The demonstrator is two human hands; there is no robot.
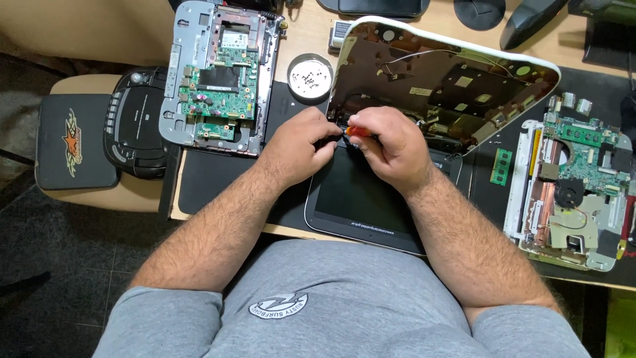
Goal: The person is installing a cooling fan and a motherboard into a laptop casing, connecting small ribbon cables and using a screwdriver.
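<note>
Orange is showing between the two hands in the head view: a small screwdriver (356, 131) with an orange handle is lying roughly crosswise, its long axis running left to right between the fists, over the near rim of the opened white laptop shell (457, 86). The right hand (391, 147) is closing its fingers around the handle, clamped on the tool, while the left hand (301, 142) is pinching in from the other side, fingertips together at the tip end; whether it is actually holding the tip or a tiny part there cannot be told. Both hands are sitting just above the dark screen panel (358, 199) that is lying flat at the near edge of the desk (311, 33), with the shell propped up behind them.

Toward the far left corner of the desk a stripped chassis with a green circuit board (222, 79) is resting, and a round metal dish of screws (309, 76) is standing just beside the left hand's far side. At the right edge another opened board with a fan (570, 192) is lying well apart.
</note>
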